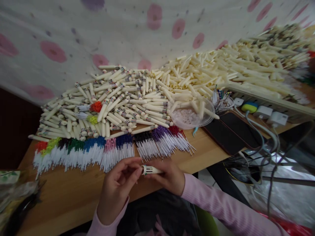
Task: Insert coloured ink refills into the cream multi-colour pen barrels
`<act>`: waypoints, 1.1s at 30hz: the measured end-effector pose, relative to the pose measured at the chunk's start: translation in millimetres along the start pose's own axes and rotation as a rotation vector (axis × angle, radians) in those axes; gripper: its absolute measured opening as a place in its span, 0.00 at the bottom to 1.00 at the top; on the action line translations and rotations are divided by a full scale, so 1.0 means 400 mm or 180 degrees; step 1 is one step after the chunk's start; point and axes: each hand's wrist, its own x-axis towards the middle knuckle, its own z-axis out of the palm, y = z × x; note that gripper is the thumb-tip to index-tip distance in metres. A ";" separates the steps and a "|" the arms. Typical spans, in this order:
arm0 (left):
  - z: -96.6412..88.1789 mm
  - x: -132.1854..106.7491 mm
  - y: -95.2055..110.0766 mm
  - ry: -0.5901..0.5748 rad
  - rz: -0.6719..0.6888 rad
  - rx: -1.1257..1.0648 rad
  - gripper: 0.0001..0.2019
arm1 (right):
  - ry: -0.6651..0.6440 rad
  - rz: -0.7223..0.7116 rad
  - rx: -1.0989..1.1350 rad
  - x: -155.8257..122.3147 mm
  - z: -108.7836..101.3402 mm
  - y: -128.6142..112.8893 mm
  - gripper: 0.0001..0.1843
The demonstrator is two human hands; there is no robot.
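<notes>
My right hand (171,174) is closed around a cream multicolour pen barrel (150,170), just above the front of the table. The barrel lies nearly level, its slotted end pointing left. Pinched at that slotted end are the thumb and fingers of my left hand (120,183); any small part between them is hidden. Beyond my hands runs a row of thin white pen refills (109,154) with coloured tops, sorted by colour. Behind it, many cream multicolour pens (118,111) with striped slots are heaped.
Plain cream tubes (192,73) are piled toward the back right. A round clear tub (187,118) holds small translucent pieces. Two dark phones (231,132) lie near a power strip (270,101) with plugged-in chargers. Cables (272,157) hang off the right edge. The wooden table (69,196) extends left.
</notes>
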 end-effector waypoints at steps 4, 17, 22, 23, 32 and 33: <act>-0.006 -0.005 -0.006 -0.0023 0.0123 0.0337 0.10 | -0.0004 -0.0034 -0.0120 -0.001 0.000 0.000 0.15; -0.056 0.018 -0.007 -0.0630 0.0298 0.0899 0.18 | 0.0024 -0.0283 -0.0402 -0.004 0.005 0.010 0.14; -0.051 0.023 -0.008 -0.0689 0.0321 0.0968 0.17 | 0.0039 -0.0306 -0.0464 -0.003 0.004 0.009 0.13; -0.049 0.025 -0.008 -0.0734 0.0271 0.0948 0.17 | 0.0025 -0.0288 -0.0464 -0.003 0.003 0.009 0.13; -0.061 0.032 -0.007 -0.1025 0.0121 0.0596 0.20 | 0.0001 -0.0258 -0.0373 0.002 -0.001 0.008 0.13; -0.061 0.028 -0.007 -0.1014 0.0134 0.0561 0.20 | -0.0002 -0.0268 -0.0376 0.002 -0.001 0.008 0.13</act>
